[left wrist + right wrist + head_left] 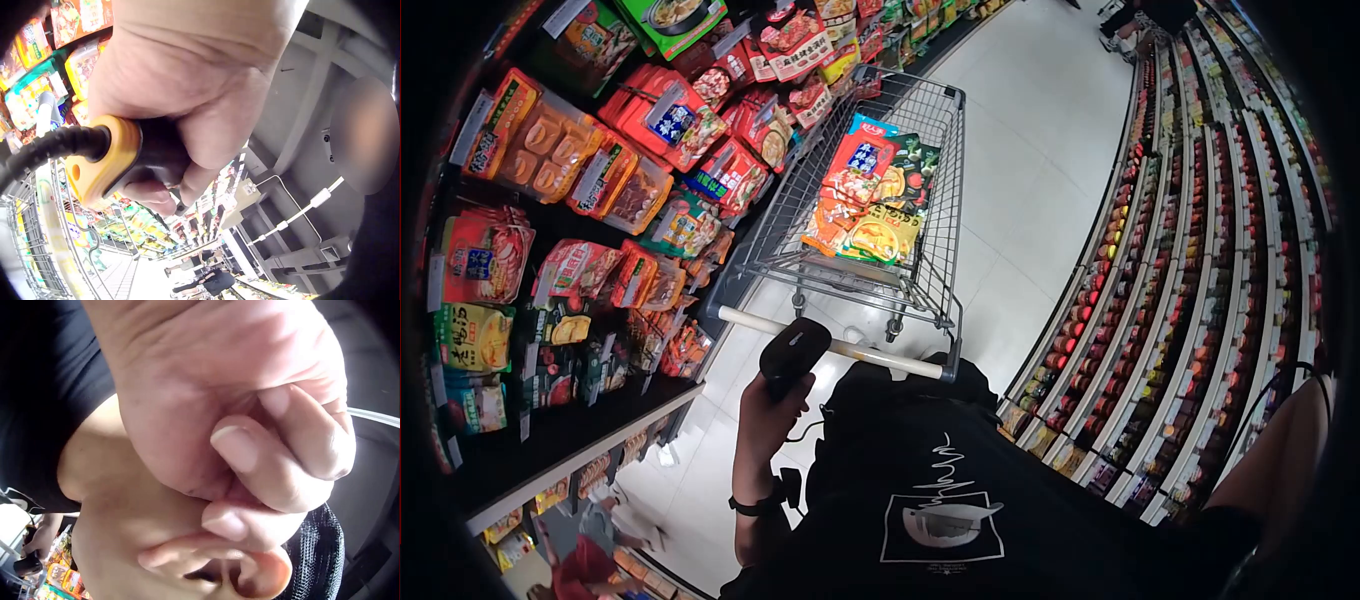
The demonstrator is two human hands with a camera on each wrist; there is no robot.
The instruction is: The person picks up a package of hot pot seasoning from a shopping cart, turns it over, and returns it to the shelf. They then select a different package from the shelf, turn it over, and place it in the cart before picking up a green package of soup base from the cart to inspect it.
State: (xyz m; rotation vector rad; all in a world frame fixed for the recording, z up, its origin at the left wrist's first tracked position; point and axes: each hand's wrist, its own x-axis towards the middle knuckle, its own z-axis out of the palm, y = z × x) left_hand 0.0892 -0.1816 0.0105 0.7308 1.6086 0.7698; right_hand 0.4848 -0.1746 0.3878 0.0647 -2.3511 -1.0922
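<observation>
In the head view the left hand (774,418) grips a black handheld device (796,350), held over the white handle (862,353) of a shopping cart. The left wrist view shows that hand (181,94) with its fingers wrapped round the device, whose yellow end (103,164) has a thick ribbed black cable. Several colourful food packets (865,185) lie in the cart's wire basket (948,190). Raised beside the person's ear, the right hand (250,419) has its fingers curled toward the palm, with nothing visible in them; it is outside the head view.
Shelves of hanging food packets (670,125) rise along the left of the cart. Long curved rows of jars (1140,290) line the right side. A pale tiled floor (1025,140) runs between them, with another person (1145,25) at the far end.
</observation>
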